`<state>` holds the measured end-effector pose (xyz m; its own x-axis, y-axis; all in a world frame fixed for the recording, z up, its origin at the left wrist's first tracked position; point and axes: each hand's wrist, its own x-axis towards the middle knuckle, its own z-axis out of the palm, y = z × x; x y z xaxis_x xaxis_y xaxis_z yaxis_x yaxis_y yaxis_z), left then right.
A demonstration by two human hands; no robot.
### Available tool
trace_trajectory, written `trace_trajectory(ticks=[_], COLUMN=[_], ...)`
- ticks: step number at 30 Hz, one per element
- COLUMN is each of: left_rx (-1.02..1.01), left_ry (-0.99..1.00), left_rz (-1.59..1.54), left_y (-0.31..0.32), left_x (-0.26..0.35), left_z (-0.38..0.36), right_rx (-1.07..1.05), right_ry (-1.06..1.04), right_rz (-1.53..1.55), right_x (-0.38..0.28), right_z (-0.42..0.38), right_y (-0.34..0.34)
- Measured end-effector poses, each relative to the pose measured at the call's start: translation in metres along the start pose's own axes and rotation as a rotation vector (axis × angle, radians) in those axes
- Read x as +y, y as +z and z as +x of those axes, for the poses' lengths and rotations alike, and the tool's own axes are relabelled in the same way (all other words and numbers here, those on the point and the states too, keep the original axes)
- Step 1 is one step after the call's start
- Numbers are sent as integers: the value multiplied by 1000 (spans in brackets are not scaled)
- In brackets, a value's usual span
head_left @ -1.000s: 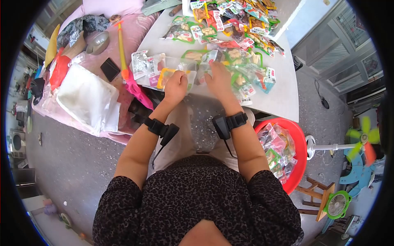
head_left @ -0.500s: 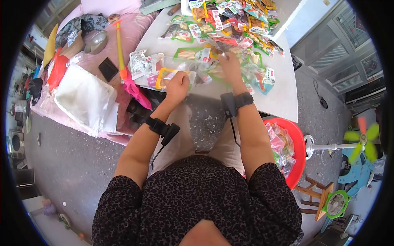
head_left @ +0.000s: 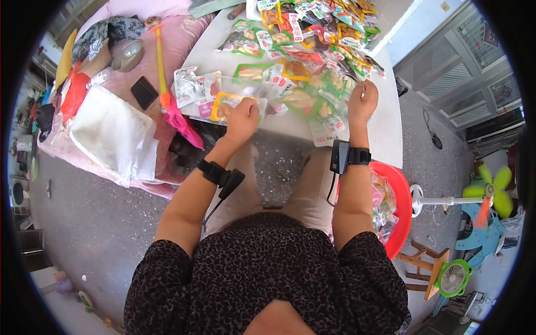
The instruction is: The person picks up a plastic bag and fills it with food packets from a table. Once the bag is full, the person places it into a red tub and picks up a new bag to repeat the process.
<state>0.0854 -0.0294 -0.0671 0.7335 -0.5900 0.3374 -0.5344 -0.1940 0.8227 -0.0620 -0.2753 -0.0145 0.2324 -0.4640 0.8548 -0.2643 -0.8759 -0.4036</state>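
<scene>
My left hand [head_left: 243, 118] is closed on the right side of a clear packet with a yellow border [head_left: 222, 106], near the table's front edge. Beside that packet lie silver and purple packets [head_left: 206, 87]. Over the right part of the table, my right hand [head_left: 363, 100] is closed, its fingertips at the edge of the packets; what it pinches, if anything, is too small to make out. Between the hands lie green-edged packets [head_left: 301, 99] of pale food. A whitish packet [head_left: 326, 130] hangs slightly over the front edge.
A heap of colourful packets [head_left: 318, 33] covers the back of the white table [head_left: 385, 131]. Below right stands a red tub [head_left: 403, 209] holding packets. At left, a pink-covered surface [head_left: 184, 44] bears a phone [head_left: 144, 92], a bowl [head_left: 128, 54] and white sheets [head_left: 111, 131].
My right hand has moved right, away from the middle packets, to the table's right part. The packets it was over now lie spread out in view. My left hand stays on the yellow-bordered packet.
</scene>
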Motion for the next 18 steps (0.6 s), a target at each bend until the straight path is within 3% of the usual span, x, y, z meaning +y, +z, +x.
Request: trace_trajectory(ticks=[2, 5, 6, 9, 12, 15, 18], left_rx=[-8, 30, 51, 20, -13, -12, -4], left_ry=[-29, 36, 73, 70, -4, -37, -21], left_rz=[7, 31, 40, 88, 98, 87, 86], left_y=[2, 2, 2, 4, 0, -2, -2], left_x=[1, 3, 3, -3, 6, 9, 7], left_z=[0, 0, -1, 0, 1, 1, 1], right_rx=[-131, -603, -572, -455, -594, -676, -633], right_ry=[-6, 118, 75, -54, 95, 731, 1199], right_rz=[-171, -531, -558, -322, -73, 336, 940], right_x=[19, 3, -1, -12, -32, -49, -57], right_z=[-11, -33, -34, -27, -22, -22, -33], right_y=[-5, -7, -4, 17, 49, 84, 95])
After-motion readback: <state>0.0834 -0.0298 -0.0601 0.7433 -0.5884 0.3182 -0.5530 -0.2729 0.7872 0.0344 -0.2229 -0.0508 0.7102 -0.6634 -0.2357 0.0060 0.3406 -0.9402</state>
